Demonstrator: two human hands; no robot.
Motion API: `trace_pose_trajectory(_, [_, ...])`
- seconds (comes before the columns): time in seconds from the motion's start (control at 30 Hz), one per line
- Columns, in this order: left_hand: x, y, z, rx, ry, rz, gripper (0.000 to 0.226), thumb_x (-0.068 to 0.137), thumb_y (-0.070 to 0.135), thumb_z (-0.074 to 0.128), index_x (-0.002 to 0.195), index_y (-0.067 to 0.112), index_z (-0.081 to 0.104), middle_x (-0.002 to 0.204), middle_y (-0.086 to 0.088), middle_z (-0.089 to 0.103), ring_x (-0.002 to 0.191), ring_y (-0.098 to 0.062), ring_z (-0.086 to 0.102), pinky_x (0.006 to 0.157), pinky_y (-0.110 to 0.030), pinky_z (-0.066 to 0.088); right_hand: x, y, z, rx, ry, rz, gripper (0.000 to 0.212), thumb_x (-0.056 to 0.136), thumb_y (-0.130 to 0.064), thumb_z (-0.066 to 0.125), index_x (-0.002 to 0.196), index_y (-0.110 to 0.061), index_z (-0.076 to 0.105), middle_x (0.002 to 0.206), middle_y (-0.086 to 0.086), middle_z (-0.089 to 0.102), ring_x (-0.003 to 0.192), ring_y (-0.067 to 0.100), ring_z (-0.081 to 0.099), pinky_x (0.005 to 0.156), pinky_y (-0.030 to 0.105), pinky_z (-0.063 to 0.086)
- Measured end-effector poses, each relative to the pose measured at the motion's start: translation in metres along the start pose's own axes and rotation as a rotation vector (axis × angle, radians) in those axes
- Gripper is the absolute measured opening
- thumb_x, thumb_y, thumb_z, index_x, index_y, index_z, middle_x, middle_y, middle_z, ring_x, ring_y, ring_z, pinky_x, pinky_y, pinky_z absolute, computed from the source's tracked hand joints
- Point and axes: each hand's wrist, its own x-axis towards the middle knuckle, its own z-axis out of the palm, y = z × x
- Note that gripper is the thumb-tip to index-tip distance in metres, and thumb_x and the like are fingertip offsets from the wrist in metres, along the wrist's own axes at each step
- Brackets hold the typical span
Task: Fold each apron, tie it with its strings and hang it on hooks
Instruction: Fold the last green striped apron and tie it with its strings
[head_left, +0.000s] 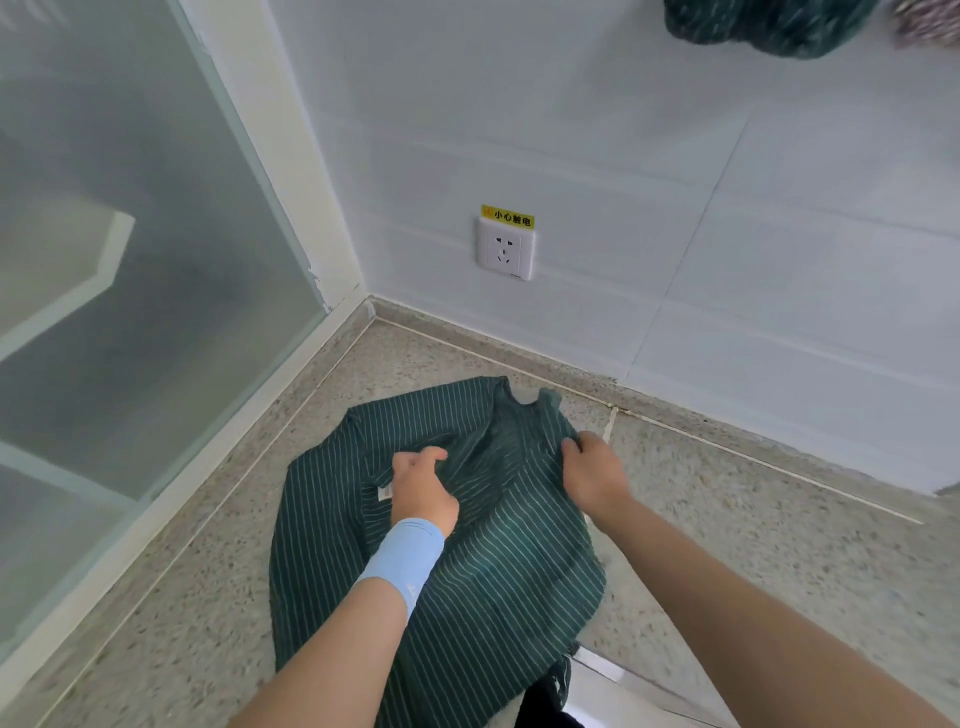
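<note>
Striped green apron (441, 545) lies rumpled on the floor (779, 545) by the wall corner, left hand (423, 491) pinching a mid-cloth fold, right hand (592, 475) clenched on the right edge; cloth judged light, limp, best gripped at hems or corners.

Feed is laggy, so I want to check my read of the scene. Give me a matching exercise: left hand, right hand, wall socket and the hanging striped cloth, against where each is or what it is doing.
Column 1
1. left hand
2. right hand
3. wall socket
4. hanging striped cloth

Column 2
A. directly under a yellow label
B. at the top right of the view
C. grips the right edge of the apron
D. has a blue wristband on its wrist and pinches the apron's middle

Pairs: 1-D, 2-C, 3-A, 4-B
</note>
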Motion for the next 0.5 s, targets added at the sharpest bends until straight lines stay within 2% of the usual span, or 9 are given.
trace_pose_trajectory(0.03, [-0.004, 0.003, 0.002, 0.088, 0.013, 0.005, 0.059, 0.086, -0.005, 0.058, 0.136, 0.025, 0.050, 0.143, -0.005, 0.033, 0.112, -0.024, 0.051, 0.090, -0.031, 0.050, -0.001, 0.002, -0.007, 0.010, 0.011, -0.010, 0.023, 0.107, -0.030, 0.037, 0.112, -0.013, 0.051, 0.089, 0.004, 0.062, 0.074, 0.020, 0.061, 0.056, 0.031, 0.043])
trace_pose_trajectory(0.1, [-0.013, 0.007, 0.011, 0.330, 0.063, 0.079, 0.062, 0.087, 0.008, 0.062, 0.142, 0.031, 0.043, 0.154, -0.007, 0.023, 0.137, -0.029, 0.031, 0.116, -0.042, 0.030, -0.004, 0.009, -0.019, -0.063, 0.024, -0.065, 0.023, 0.104, -0.028, 0.043, 0.125, -0.017, 0.041, 0.099, 0.005, 0.062, 0.082, 0.023, 0.063, 0.064, 0.035, 0.050])
trace_pose_trajectory(0.13, [-0.019, 0.008, 0.016, 0.411, 0.103, 0.165, 0.059, 0.087, 0.013, 0.062, 0.140, 0.032, 0.043, 0.153, -0.006, 0.024, 0.141, -0.028, 0.025, 0.118, -0.043, 0.023, -0.006, 0.013, -0.026, -0.179, 0.063, -0.116, 0.032, 0.101, -0.023, 0.047, 0.131, -0.017, 0.039, 0.110, 0.008, 0.061, 0.092, 0.025, 0.063, 0.075, 0.039, 0.053])
trace_pose_trajectory(0.2, [-0.028, 0.012, 0.028, 0.430, 0.121, 0.350, 0.045, 0.089, 0.017, 0.060, 0.131, 0.031, 0.051, 0.141, 0.000, 0.037, 0.130, -0.021, 0.035, 0.111, -0.037, 0.031, -0.005, 0.021, -0.035, -0.489, 0.220, -0.187, 0.060, 0.092, -0.013, 0.052, 0.147, -0.016, 0.029, 0.137, 0.014, 0.048, 0.120, 0.033, 0.052, 0.100, 0.046, 0.044])
trace_pose_trajectory(0.27, [-0.035, 0.014, 0.043, 0.348, -0.067, 0.396, 0.030, 0.096, 0.018, 0.054, 0.123, 0.029, 0.055, 0.130, 0.004, 0.047, 0.116, -0.016, 0.048, 0.099, -0.033, 0.043, -0.008, 0.027, -0.041, -0.694, 0.308, -0.168, 0.083, 0.088, -0.015, 0.057, 0.155, -0.016, 0.010, 0.153, 0.020, 0.027, 0.141, 0.040, 0.030, 0.114, 0.053, 0.028])
trace_pose_trajectory(0.33, [-0.041, 0.008, 0.058, 0.370, -0.311, 0.328, 0.030, 0.099, 0.024, 0.049, 0.128, 0.028, 0.054, 0.135, 0.003, 0.046, 0.119, -0.017, 0.049, 0.094, -0.035, 0.048, -0.009, 0.038, -0.041, -0.831, 0.253, -0.184, 0.086, 0.087, -0.016, 0.058, 0.156, -0.018, 0.007, 0.162, 0.019, 0.009, 0.150, 0.042, 0.007, 0.119, 0.061, 0.012])
trace_pose_trajectory(0.4, [-0.044, -0.005, 0.072, 0.485, -0.483, 0.243, 0.047, 0.099, 0.035, 0.049, 0.145, 0.031, 0.039, 0.152, 0.000, 0.031, 0.136, -0.022, 0.035, 0.103, -0.042, 0.045, -0.012, 0.057, -0.033, -0.953, 0.137, -0.306, 0.077, 0.087, -0.013, 0.054, 0.155, -0.020, 0.019, 0.165, 0.017, 0.003, 0.152, 0.040, -0.001, 0.121, 0.061, 0.005])
trace_pose_trajectory(0.5, [-0.045, -0.028, 0.080, 0.672, -0.650, 0.162, 0.071, 0.099, 0.048, 0.046, 0.157, 0.039, 0.006, 0.165, 0.005, -0.012, 0.152, -0.026, -0.006, 0.118, -0.059, 0.022, -0.021, 0.085, -0.013, -0.946, -0.146, -0.440, 0.073, 0.091, -0.011, 0.052, 0.157, -0.025, 0.024, 0.167, 0.011, 0.005, 0.153, 0.031, 0.006, 0.124, 0.051, 0.012])
